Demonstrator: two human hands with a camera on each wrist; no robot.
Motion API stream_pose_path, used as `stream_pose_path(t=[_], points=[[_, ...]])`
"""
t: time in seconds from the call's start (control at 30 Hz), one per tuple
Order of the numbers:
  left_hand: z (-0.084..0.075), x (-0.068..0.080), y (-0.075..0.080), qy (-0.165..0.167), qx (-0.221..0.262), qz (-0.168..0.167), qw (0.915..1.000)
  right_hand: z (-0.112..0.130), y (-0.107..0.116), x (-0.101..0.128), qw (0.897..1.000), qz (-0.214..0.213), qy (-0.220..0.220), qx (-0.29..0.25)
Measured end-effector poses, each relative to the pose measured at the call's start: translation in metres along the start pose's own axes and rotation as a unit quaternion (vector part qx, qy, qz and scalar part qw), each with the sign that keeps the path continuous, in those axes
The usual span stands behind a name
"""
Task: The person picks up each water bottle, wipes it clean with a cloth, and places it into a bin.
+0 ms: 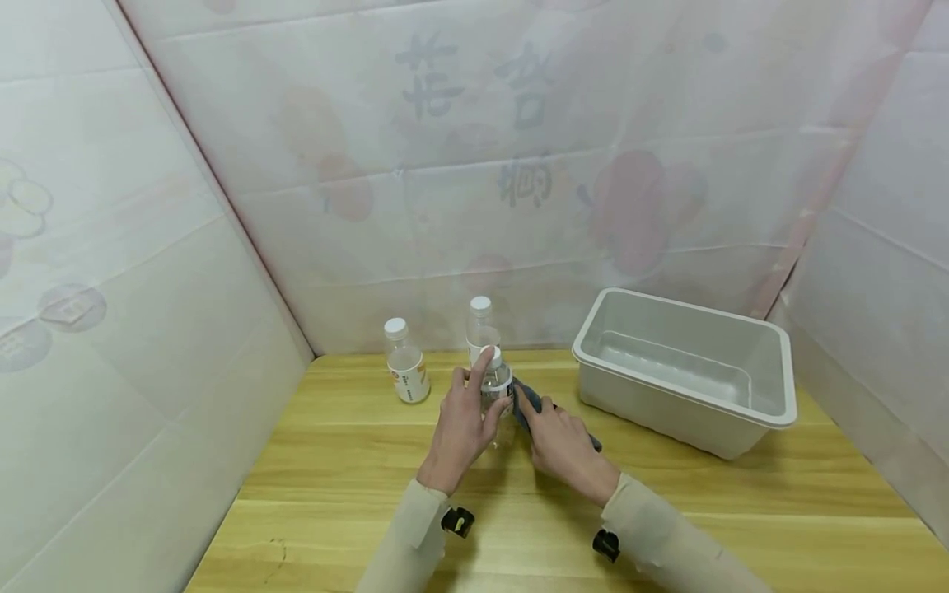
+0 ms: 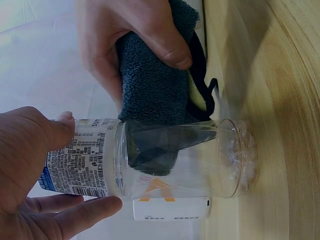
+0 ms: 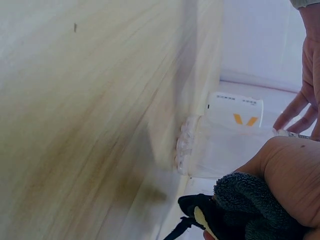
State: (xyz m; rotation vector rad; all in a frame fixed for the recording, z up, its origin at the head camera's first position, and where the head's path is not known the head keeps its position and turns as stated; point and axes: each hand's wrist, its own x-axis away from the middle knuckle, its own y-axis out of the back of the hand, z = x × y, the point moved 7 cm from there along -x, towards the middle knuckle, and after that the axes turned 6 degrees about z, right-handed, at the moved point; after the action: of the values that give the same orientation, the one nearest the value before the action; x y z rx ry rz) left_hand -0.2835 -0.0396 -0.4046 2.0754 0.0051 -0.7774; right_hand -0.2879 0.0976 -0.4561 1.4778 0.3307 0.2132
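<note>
A clear bottle (image 1: 497,395) is stood upright near the middle of the bench (image 1: 334,494), somewhat toward its far edge, with its base on the wood and its white cap uppermost; its long axis runs straight up from the bench. In the left wrist view the same bottle (image 2: 175,157) appears sideways only because that camera is turned, and its ribbed base is seen touching the wood.

The bottle is gripped by the left hand (image 1: 463,424) round its upper, labelled part, thumb on one side and fingers curled round the other. This grip seems meant to steady the bottle, since the clear lower part is left free for the cloth.

A dark grey cloth (image 2: 155,95) is bunched in the right hand (image 1: 559,441), whose fingers and thumb are clenched round it, and it is pressed against the right side of the bottle. A black loop and a yellow patch are seen at the cloth's lower edge. The cloth looks to be held in a wad so that a thick pad meets the curved wall.

Two more bottles are stood upright toward the far edge: a short one (image 1: 406,362) with an orange-marked label, well to the left, and a taller one (image 1: 482,329) just behind the gripped bottle. A white tub (image 1: 771,395) is set by the far right corner, its opening upward.
</note>
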Motion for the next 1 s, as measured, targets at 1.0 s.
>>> stream_pose_path(t=[1.0], points=[[-0.003, -0.001, 0.002, -0.001, 0.012, -0.005, 0.9999, -0.008, 0.006, 0.001, 0.992, 0.034, -0.031, -0.115]])
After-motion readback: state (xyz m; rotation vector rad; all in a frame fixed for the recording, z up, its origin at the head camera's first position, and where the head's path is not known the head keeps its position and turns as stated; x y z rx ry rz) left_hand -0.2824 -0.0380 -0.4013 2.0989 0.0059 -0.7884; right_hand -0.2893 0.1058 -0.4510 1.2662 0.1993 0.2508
